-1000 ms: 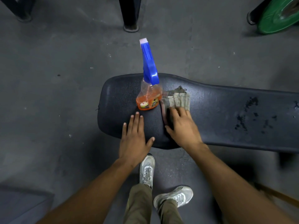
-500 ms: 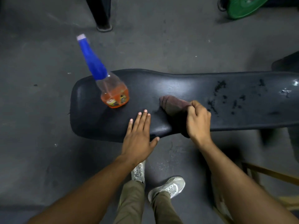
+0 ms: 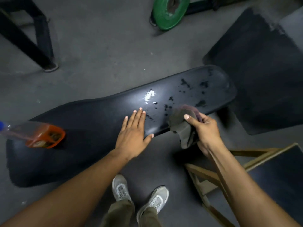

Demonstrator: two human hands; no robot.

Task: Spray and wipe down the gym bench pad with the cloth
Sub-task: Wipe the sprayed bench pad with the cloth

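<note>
The black bench pad (image 3: 98, 118) runs from lower left to upper right, with dark wet spots and a bright glare on its right half. My left hand (image 3: 132, 130) rests flat on the pad's near edge, fingers straight. My right hand (image 3: 205, 130) grips a bunched grey-brown cloth (image 3: 182, 126) at the pad's front edge, just below the wet spots. A spray bottle (image 3: 42, 136) with orange liquid and a blue top stands on the pad's left end, blurred and partly cut off by the frame.
A green weight plate (image 3: 170, 12) leans at the top. A black frame leg (image 3: 41, 51) stands upper left. A dark mat (image 3: 262, 71) lies to the right, and a wooden frame (image 3: 205, 177) sits lower right. My shoes (image 3: 139, 194) are below the pad.
My right hand has carried the cloth to the right along the pad to the wet spots. My left hand slid right too. The view has swung right, so the bottle now sits far left.
</note>
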